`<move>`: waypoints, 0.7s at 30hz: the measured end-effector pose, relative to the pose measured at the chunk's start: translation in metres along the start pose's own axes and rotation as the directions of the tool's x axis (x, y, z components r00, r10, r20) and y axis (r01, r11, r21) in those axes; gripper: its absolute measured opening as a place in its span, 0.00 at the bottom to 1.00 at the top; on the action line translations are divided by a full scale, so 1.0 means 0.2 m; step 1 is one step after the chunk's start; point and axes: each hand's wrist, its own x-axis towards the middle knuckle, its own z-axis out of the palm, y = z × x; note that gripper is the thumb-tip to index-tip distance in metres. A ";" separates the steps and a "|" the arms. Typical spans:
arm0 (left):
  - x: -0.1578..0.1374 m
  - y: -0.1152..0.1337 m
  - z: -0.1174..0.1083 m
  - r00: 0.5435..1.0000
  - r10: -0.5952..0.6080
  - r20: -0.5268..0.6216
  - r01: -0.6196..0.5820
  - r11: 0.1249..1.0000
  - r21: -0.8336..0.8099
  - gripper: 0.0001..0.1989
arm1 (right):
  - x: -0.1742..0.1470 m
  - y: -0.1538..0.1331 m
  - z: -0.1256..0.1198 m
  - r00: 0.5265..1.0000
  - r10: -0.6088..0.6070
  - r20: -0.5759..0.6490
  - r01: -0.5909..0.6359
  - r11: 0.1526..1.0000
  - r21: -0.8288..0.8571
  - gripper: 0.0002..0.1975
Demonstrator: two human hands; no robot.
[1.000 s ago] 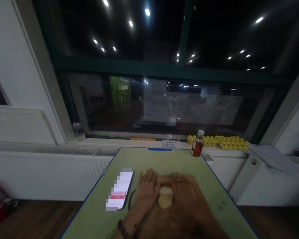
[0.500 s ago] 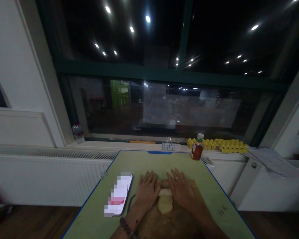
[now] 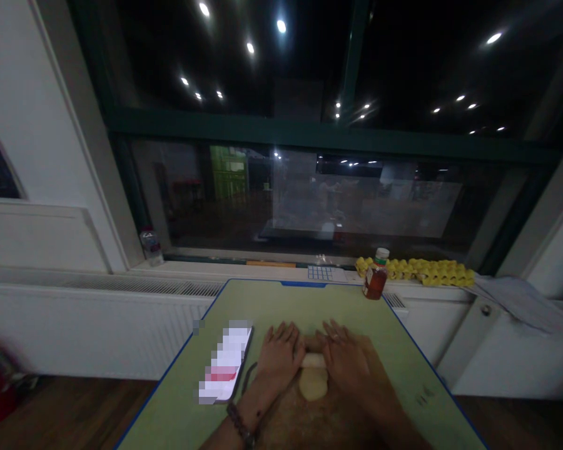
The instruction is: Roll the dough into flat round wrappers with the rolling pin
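Note:
A pale rolling pin [image 3: 313, 360] lies crosswise between my hands, on a brown wooden board [image 3: 304, 425]. Just on my side of it is a flattened, rounded piece of pale dough [image 3: 313, 384], its far edge meeting the pin. My left hand [image 3: 281, 353] lies palm down over the pin's left part, fingers stretched forward. Over the right part rests my right hand [image 3: 344, 356], also palm down with fingers extended and a ring on one. Both palms hide the pin's ends. A beaded bracelet [image 3: 239, 425] circles my left wrist.
A phone [image 3: 228, 362] with a lit, blurred-out screen lies left of the board on the green table [image 3: 263, 300]. At the far right corner stands a bottle of reddish-brown liquid [image 3: 375, 275]. Yellow egg trays [image 3: 426, 271] and a clear bottle [image 3: 151, 247] sit along the windowsill.
My fingers now reach forward a little less and look slightly more bent on the pin. The whole view has shifted slightly; the dough and phone stay in place on the table.

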 end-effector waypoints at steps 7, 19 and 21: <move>0.08 -0.02 0.02 1.000 -0.002 -0.030 0.003 0.999 0.036 0.20 | 0.12 0.09 0.03 0.990 -0.002 0.143 -0.013 0.994 0.108 0.23; -0.13 0.05 -0.01 0.992 0.033 -0.120 -0.035 0.999 -0.015 0.23 | -0.07 -0.05 -0.01 0.998 0.053 0.040 -0.053 0.999 0.006 0.23; -0.17 0.05 0.02 0.978 0.057 -0.199 -0.058 0.998 0.003 0.24 | -0.11 -0.05 0.03 0.998 0.045 0.037 -0.044 0.999 -0.021 0.23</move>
